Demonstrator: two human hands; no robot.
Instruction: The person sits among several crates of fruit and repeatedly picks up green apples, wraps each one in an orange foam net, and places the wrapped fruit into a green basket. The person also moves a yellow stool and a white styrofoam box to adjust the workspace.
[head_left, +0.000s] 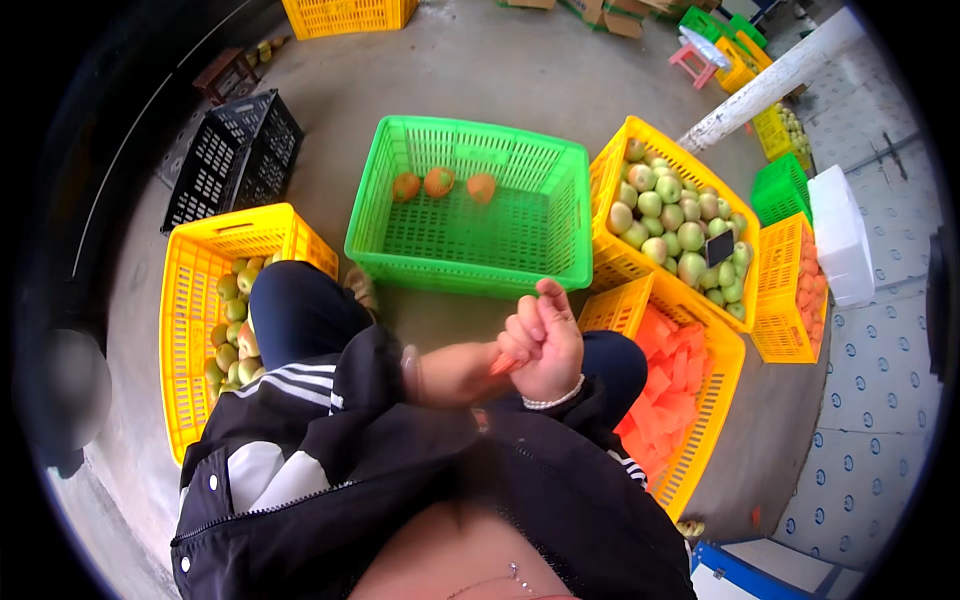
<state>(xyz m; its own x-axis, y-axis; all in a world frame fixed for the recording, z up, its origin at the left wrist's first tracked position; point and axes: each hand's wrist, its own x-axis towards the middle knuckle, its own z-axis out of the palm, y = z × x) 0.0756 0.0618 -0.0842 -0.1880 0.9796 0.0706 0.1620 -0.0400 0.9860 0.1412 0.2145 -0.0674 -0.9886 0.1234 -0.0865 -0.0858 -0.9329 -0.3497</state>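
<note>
My right hand (546, 346) is curled into a fist in front of my lap, with a white beaded bracelet at its wrist. A bit of orange foam net (508, 364) pokes out of its grip. My left hand (469, 370) meets it from the left, blurred, its fingers hidden behind the right. Beyond both hands stands a green plastic crate (480, 281) holding three fruits in orange foam nets (439, 181). A yellow crate (709, 450) by my right knee holds a heap of flat orange foam nets (664, 390).
Left of me is a yellow crate (184, 330) of green-red fruit (234, 337); a black crate (236, 161) stands behind it. At front right, another yellow crate (611, 214) holds similar fruit (671, 217) with a dark flat rectangular object (719, 248) on top. A white post (772, 82) rises beyond.
</note>
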